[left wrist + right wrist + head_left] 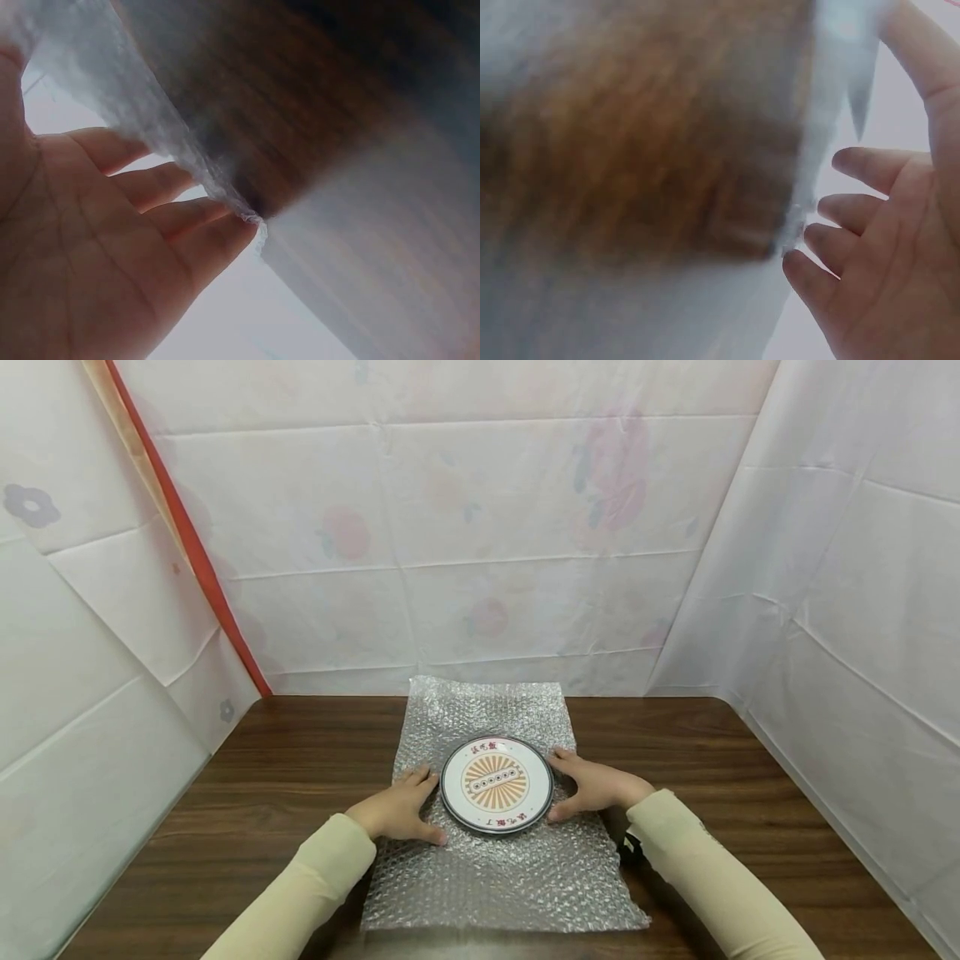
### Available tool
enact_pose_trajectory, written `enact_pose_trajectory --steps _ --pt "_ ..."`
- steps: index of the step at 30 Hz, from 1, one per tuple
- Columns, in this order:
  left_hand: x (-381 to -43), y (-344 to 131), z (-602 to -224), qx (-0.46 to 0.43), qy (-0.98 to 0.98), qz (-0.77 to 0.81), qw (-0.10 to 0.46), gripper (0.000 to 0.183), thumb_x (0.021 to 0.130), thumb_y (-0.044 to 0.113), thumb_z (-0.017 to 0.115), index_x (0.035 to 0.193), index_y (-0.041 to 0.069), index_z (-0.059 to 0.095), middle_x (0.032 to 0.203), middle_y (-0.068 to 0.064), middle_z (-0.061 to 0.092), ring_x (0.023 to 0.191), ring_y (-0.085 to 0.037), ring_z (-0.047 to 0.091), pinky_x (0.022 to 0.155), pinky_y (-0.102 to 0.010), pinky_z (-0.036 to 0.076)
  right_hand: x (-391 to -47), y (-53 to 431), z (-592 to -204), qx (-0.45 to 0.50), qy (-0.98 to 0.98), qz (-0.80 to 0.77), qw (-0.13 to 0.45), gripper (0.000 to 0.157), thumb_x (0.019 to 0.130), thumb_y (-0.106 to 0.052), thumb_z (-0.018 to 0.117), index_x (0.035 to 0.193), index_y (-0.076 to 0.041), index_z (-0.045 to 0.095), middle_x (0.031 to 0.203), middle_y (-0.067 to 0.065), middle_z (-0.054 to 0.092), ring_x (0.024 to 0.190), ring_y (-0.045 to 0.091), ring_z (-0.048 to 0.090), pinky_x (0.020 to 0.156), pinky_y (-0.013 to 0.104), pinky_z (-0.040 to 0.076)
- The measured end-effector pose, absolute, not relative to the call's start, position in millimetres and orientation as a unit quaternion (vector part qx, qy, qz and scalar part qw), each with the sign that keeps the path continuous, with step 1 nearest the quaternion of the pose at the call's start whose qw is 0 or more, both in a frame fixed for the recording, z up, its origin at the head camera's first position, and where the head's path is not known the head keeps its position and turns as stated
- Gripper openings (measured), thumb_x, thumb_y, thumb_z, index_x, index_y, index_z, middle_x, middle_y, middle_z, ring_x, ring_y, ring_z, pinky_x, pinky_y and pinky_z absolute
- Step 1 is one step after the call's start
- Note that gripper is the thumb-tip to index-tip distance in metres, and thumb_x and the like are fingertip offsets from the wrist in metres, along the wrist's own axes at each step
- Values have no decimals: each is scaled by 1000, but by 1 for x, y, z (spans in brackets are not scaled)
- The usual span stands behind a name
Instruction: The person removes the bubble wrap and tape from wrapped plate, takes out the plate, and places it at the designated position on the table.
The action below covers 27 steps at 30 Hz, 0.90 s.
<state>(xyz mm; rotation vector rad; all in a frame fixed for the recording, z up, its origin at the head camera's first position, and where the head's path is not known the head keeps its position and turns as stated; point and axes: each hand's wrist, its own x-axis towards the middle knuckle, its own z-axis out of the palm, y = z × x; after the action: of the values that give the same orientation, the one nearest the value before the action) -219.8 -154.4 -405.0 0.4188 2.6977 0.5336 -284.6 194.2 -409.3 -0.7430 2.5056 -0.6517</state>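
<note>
A round white plate (495,783) with a dark rim, an orange sunburst and red characters lies face up on a sheet of bubble wrap (502,885). Just left of the plate, my left hand (401,808) rests on the wrap with thumb and fingers spread. My right hand (592,783) is at the plate's right edge, thumb and fingers apart; whether they touch the rim I cannot tell. In the left wrist view, the fingertips of the left hand (97,232) meet the bubble wrap (172,135). The right wrist view is blurred, with the right hand (892,247) showing extended fingers.
Beneath the wrap is a dark brown wooden table (300,760). White printed cloth (510,527) hangs behind it and along both sides. A red strip (187,527) runs down the left corner. Something small and dark (632,843) shows by the right wrist.
</note>
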Motion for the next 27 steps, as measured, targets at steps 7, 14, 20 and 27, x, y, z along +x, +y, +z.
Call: enact_pose_trajectory --steps 7,14,20,27 --pt "-219 -154 -405 148 954 192 178 107 74 52 81 153 0 29 163 -23 14 149 -48 10 117 -62 21 -283 195 -392 -272 905 -263 195 86 91 -45 67 155 -4 26 162 22 19 149 41 20 117 59 25" --pt "-218 -154 -405 148 954 194 176 107 74 51 81 153 1 29 163 -23 14 149 -47 10 117 -62 22 -282 185 -378 -262 915 -285 114 74 97 -47 56 153 -5 33 157 19 34 144 38 34 113 56 34" --pt "-218 -154 -405 147 954 195 175 107 74 52 81 153 1 29 163 -22 14 150 -46 10 117 -62 21 -280 172 -379 -240 915 -318 69 65 99 -42 56 150 -5 39 154 14 41 136 39 46 104 54 45" --pt "-218 -155 -406 148 953 195 177 107 74 52 80 153 1 29 163 -22 13 150 -46 9 117 -62 21 -275 158 -401 -193 926 -323 29 57 97 -29 61 145 -2 46 139 17 56 114 32 63 85 42 57"
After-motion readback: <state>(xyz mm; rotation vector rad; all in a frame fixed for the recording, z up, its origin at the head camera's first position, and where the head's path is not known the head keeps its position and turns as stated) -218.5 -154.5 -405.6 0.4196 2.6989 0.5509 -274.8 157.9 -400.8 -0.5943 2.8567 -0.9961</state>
